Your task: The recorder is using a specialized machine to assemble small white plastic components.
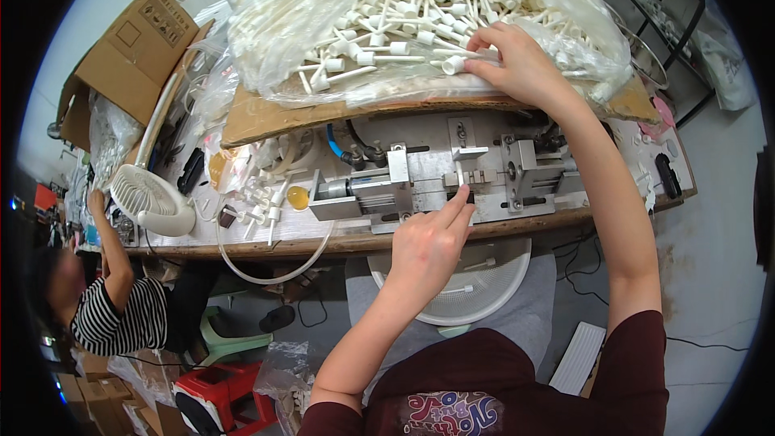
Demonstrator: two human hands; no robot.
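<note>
My right hand point(521, 64) reaches to the front of a heap of white plastic stemmed caps point(404, 20) in a clear bag. Its thumb and fingers are closed on one white stemmed cap point(454, 65), whose round end points left. My left hand point(429, 249) is at the middle of a metal clamping jig point(440, 187), its index fingertip touching the small centre block. A narrow white piece point(461, 171) sits there, just beyond the fingertip. The left fingers are drawn together, the thumb is hidden, and what they grip cannot be made out.
A white mesh basket point(494, 299) rests on my lap with a few white pieces inside. Left of the jig stand a white fan point(152, 200) and loose white parts point(262, 203). Cardboard point(323, 123) supports the bag. A co-worker point(121, 307) in stripes sits far left.
</note>
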